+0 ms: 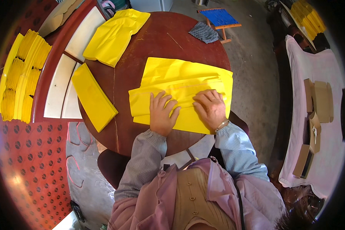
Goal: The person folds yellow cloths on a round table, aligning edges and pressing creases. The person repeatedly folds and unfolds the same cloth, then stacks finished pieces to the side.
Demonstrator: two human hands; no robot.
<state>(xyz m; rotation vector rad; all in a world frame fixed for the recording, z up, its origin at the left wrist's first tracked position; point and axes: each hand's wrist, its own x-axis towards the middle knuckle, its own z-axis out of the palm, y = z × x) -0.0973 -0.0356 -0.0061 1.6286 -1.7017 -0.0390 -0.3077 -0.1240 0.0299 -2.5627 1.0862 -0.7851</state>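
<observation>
Now both hands, left [161,114] and right [210,109], press flat with spread fingers on the folded yellow sheet [184,96]. Around it on the table [157,42] lie a folded stack [92,97], a loose sheet [115,35] and a grey cloth [204,32], all well apart.

We are pressing our left hand [161,114] and right hand [211,108] flat onto a folded yellow paper sheet [182,92], thin, matt and creased. It is lying on a round table [161,42] of dark reddish wood, polished and glossy, scratched in places. Beside it, a folded yellow stack [92,97] is looking like the same matt paper, and a crumpled yellow sheet [115,34] too. Our striped sleeves [145,161] are showing soft woven cloth
</observation>
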